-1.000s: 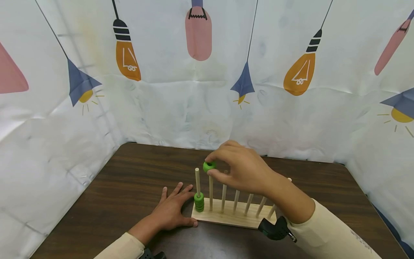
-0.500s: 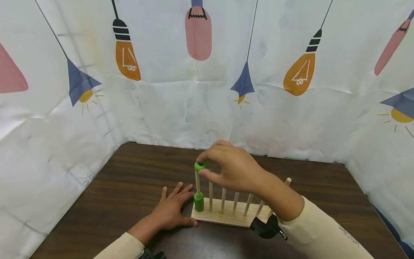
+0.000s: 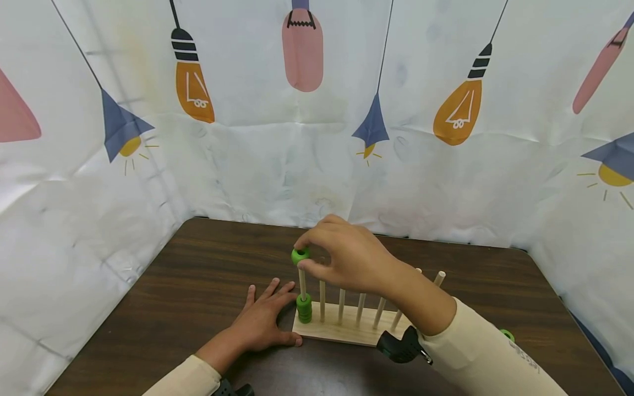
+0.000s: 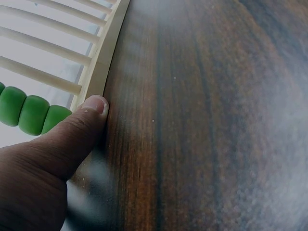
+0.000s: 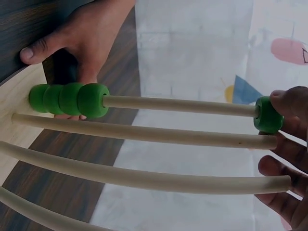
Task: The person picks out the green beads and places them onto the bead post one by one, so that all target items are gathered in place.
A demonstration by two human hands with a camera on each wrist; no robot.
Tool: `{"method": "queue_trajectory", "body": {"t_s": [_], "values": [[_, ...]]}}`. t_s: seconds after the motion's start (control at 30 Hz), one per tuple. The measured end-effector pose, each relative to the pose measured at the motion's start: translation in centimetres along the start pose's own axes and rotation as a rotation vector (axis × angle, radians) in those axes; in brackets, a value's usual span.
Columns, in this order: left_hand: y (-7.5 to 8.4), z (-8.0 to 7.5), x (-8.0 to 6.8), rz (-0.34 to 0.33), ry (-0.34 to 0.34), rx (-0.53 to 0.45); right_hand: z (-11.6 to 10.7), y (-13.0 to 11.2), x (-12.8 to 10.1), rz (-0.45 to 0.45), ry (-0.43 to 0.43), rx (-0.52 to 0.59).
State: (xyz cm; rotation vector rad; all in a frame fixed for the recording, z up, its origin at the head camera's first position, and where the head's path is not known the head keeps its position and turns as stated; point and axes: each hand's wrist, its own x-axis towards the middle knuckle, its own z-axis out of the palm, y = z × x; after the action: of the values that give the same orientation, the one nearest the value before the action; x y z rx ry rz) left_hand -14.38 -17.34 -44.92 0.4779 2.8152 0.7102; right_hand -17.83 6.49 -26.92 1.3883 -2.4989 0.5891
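- The right hand [image 3: 344,256] has its grip pinched between thumb and fingers on a round green bead [image 5: 269,115] with a hole through it.
- That bead is at the top of a slim, pale wooden end peg [image 5: 180,105], the one nearest the left hand; the peg's tip meets the hole, but how far in I cannot tell.
- Lower on the same peg, four matching green beads [image 5: 70,99] sit stacked against one another, down at the base.
- The left hand [image 3: 264,322] grasps nothing: its fingers are spread on the tabletop beside the rack's end, and its thumb touches the near edge of the flat, pale wooden base [image 3: 342,328].
- Further bare wooden pegs [image 5: 159,179] stand in a row along the base.
- A green ring-shaped piece [image 3: 507,334] shows partly behind the cream right sleeve [image 3: 490,352].
- Everything rests on a dark brown wood-grain tabletop [image 3: 233,264], before a white sheet [image 3: 277,170] printed with lamps and bulbs.
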Motion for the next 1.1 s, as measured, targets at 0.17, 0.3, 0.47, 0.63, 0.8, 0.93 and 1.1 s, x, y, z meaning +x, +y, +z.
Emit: {"method": "queue_trajectory", "body": {"t_s": [0.17,0.3,0.47,0.63,0.8,0.93,1.1], "values": [[0.0,0.0,0.1,0.002,-0.001,0.007,-0.1,0.1,-0.4,0.029,-0.013,-0.009],[0.0,0.1,0.0,0.001,0.005,0.004,-0.6,0.4,-1.1,0.072,-0.027,-0.033],[-0.1,0.3,0.0,-0.002,0.018,0.009,-1.5,1.2,-2.4,0.121,-0.029,-0.079],[-0.1,0.4,0.1,-0.003,0.025,0.014,-2.8,2.3,-4.2,0.168,-0.038,-0.1],[-0.2,0.5,0.1,-0.002,0.031,0.021,-4.2,3.6,-6.2,0.201,-0.011,-0.115],[-0.2,0.5,0.1,-0.001,0.033,0.021,-5.2,4.3,-7.7,0.236,0.012,-0.123],[-0.1,0.5,0.1,0.0,0.035,0.03,-6.3,4.8,-9.5,0.293,0.026,-0.148]]}}
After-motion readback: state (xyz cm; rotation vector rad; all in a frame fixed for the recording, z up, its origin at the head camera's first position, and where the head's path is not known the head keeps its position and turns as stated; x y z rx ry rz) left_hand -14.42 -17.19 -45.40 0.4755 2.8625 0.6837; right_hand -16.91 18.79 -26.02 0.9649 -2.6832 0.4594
